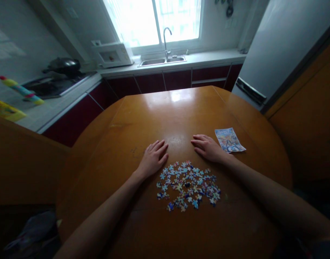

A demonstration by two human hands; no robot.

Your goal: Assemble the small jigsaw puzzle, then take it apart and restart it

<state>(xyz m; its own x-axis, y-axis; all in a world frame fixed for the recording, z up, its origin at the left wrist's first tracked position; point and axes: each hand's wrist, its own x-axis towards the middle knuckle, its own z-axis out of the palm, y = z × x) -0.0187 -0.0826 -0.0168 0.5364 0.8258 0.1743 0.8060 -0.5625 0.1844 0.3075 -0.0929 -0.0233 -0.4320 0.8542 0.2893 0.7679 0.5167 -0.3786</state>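
Both hands rest palm down on a brown wooden table, fingers loosely spread. On the left, the left hand lies just beside the upper left edge of a loose patch of jigsaw pieces. These are scattered on the tabletop between the two forearms — pale blue and white for the most part, with yellow, pink and dark ones among them. Past the upper right edge of the patch lies the right hand, its fingers pointing toward the left. Just beside its wrist is a small printed sheet, flat on the wood.

Beyond the table, again from the left, comes what looks like a bottle with a red cap — too blurred to be sure. Then follow a dark pot on the stove, a white microwave, a double sink with a curved tap below a bright window, and a grey refrigerator.
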